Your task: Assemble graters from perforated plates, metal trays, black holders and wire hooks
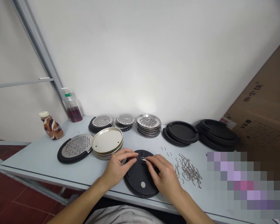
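A round black disc (140, 182) with a small silver dot lies on the grey table (37, 158) near its front edge. My left hand (118, 168) rests on the disc's upper left rim, fingers pinched together at the top. My right hand (164, 175) lies over the disc's right side and pinches a small metal ring or clip (143, 159) above the disc's top. A loose pile of metal clips and rings (189, 171) lies just right of my right hand.
Behind the disc stand a stack of shiny round lids (107, 143), a perforated plate in a black holder (75, 147), stacks of perforated metal discs (148, 124) and black disc stacks (182, 132). Two bottles (51, 126) stand far left. A cardboard box (263, 115) leans at right.
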A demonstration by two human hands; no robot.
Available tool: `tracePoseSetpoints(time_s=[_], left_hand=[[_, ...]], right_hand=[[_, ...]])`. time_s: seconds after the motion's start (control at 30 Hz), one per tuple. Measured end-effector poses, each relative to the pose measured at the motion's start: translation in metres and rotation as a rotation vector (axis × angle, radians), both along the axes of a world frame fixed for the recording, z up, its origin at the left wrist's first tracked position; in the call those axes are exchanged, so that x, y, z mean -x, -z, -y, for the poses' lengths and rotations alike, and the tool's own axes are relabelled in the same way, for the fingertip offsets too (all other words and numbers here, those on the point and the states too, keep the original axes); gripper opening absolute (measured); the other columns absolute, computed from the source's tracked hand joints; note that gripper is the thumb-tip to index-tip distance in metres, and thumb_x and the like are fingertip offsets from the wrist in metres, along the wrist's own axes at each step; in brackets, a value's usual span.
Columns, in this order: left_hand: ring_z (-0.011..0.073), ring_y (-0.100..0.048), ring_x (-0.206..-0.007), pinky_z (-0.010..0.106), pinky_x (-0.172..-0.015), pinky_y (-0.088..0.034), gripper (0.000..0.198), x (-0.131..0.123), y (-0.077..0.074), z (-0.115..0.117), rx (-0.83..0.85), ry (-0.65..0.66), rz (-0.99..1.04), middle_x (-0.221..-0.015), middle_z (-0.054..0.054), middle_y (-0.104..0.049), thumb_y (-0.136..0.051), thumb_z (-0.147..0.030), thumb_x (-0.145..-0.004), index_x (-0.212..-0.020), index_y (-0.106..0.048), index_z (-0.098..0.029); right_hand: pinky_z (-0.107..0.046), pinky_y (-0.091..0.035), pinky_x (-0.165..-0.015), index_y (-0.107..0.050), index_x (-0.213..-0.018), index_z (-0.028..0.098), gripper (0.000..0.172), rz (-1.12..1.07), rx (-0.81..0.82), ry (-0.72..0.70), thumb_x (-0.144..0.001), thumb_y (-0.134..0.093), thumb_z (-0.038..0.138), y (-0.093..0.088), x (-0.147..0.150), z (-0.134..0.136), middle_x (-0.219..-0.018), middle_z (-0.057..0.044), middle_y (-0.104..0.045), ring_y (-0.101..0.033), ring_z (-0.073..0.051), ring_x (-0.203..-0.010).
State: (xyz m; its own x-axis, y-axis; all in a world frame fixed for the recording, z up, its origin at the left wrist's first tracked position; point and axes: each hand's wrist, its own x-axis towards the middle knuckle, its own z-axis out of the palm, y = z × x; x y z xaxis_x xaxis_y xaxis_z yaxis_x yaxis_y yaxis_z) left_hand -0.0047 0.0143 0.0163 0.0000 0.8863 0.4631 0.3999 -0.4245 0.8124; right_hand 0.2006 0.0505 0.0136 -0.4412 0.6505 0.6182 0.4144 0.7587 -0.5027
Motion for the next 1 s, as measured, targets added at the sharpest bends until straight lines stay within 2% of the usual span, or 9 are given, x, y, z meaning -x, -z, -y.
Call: tracePoseSetpoints(time_s=[0.17,0.3,0.5,0.7,1.0], left_hand=[[0.0170,-0.070,-0.085,0.030,-0.083,-0.057,0.025,0.000,0.003,-0.001,0.014,0.029,0.023,-0.102,0.006,-0.071,-0.071,-0.016,-0.084,-0.107,-0.076,-0.024],[0.0183,-0.070,-0.089,0.029,-0.084,-0.056,0.019,-0.001,0.000,0.000,-0.012,-0.011,-0.032,-0.097,0.005,-0.074,-0.074,-0.019,-0.083,-0.101,-0.078,-0.024],[0.0160,-0.070,-0.079,0.024,-0.073,-0.055,0.012,-0.001,-0.004,0.002,-0.063,0.003,-0.052,-0.086,0.004,-0.075,-0.070,-0.018,-0.086,-0.093,-0.079,-0.022],[0.0160,-0.069,-0.074,0.026,-0.072,-0.055,0.016,-0.003,-0.002,0.003,0.002,-0.049,-0.062,-0.083,0.002,-0.074,-0.073,-0.018,-0.083,-0.098,-0.074,-0.020],[0.0179,-0.068,-0.084,0.028,-0.077,-0.053,0.015,-0.003,-0.008,0.002,-0.029,0.013,-0.064,-0.090,0.005,-0.073,-0.064,-0.022,-0.091,-0.099,-0.076,-0.022]], right_hand=[[-0.034,-0.052,-0.071,-0.066,-0.100,0.020,0.016,-0.006,-0.011,0.003,-0.095,-0.051,0.017,0.001,0.000,0.000,-0.085,-0.007,-0.068,-0.063,-0.021,-0.077],[-0.034,-0.051,-0.072,-0.065,-0.103,0.019,0.016,-0.028,-0.024,-0.001,-0.095,-0.051,0.017,0.001,0.000,0.000,-0.086,-0.007,-0.067,-0.063,-0.020,-0.078],[-0.034,-0.052,-0.073,-0.065,-0.107,0.020,0.018,-0.058,-0.055,-0.012,-0.096,-0.051,0.016,0.000,0.001,0.001,-0.086,-0.007,-0.068,-0.063,-0.020,-0.078],[-0.035,-0.053,-0.071,-0.066,-0.105,0.021,0.018,-0.067,-0.065,0.001,-0.096,-0.051,0.018,0.000,0.001,0.001,-0.085,-0.007,-0.068,-0.063,-0.020,-0.077],[-0.034,-0.054,-0.069,-0.068,-0.106,0.019,0.021,-0.046,-0.060,0.000,-0.095,-0.050,0.016,0.002,0.000,0.000,-0.083,-0.008,-0.067,-0.063,-0.020,-0.075]])
